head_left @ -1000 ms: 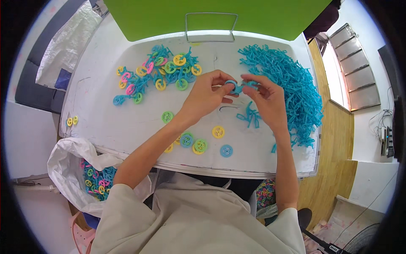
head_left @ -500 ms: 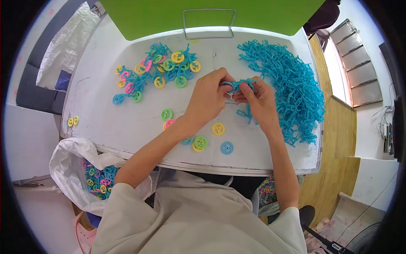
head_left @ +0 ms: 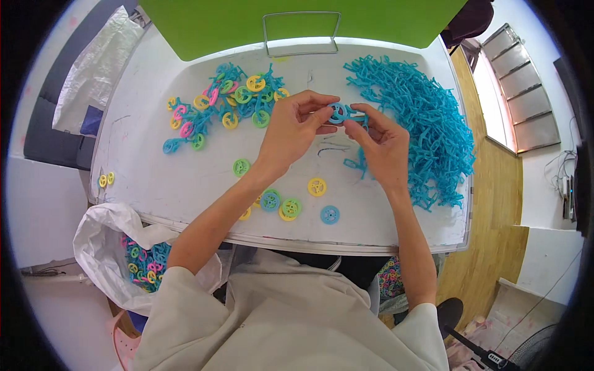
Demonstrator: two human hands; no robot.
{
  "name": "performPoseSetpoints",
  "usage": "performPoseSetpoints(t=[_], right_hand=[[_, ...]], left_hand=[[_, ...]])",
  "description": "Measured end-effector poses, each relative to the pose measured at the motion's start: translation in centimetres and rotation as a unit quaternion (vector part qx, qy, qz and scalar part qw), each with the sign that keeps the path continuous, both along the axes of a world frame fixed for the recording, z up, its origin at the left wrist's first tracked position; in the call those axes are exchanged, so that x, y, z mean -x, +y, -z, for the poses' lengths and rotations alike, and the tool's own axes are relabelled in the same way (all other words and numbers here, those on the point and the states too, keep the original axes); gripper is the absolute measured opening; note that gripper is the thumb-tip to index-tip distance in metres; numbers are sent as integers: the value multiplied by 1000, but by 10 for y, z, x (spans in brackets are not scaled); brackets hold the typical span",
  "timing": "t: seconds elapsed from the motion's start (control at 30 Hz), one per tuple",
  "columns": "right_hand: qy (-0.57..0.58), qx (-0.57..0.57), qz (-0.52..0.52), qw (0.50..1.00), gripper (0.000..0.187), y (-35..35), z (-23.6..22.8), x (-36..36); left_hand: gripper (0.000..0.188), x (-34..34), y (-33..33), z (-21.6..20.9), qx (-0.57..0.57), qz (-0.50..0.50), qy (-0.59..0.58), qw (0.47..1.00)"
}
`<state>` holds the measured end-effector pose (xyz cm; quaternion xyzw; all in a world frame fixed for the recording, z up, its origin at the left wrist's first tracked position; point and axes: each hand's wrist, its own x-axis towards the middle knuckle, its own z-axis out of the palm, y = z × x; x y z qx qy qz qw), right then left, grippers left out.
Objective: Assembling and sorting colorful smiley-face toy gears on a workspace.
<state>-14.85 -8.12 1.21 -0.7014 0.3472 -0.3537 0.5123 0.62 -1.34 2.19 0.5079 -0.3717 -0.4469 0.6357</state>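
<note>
"What have those hands got?"

"The left hand's (head_left: 289, 133) fingers pinch a blue wheel (head_left: 338, 113) by its rim; the right hand's (head_left: 385, 143) grip a blue forked piece (head_left: 359, 117); both are held over the worktop (head_left: 161, 185), left of the blue heap (head_left: 430, 136) along its right edge."

"Is the wheel seated?"

"Can't tell from here; I'd keep it in line with the fork (tilted, it might bind), and press evenly, thumbs close to the joint."
</note>
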Motion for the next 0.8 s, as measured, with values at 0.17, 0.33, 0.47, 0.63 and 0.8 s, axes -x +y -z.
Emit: performPoseSetpoints(t=[0.17, 0.33, 0.47, 0.63, 0.8], right_hand=[[-12, -52, 10, 999, 28, 1, 1, -2], [-52, -99, 47, 993, 27, 7, 1, -5], [33, 25, 81, 996, 27, 10, 2, -4], [-8, 37, 23, 999, 31, 1, -1, 2], [-35, -16, 42, 998, 38, -6, 5, 4]], left_hand=[[20, 5, 2, 1, 16, -11, -39, 999], [21, 10, 5, -1, -19, -25, -17, 999], [21, 6, 5, 4, -27, -16, -46, 998], [15, 10, 3, 0, 11, -25, -26, 999], [13, 9, 4, -3, 20, -32, -71, 997]])
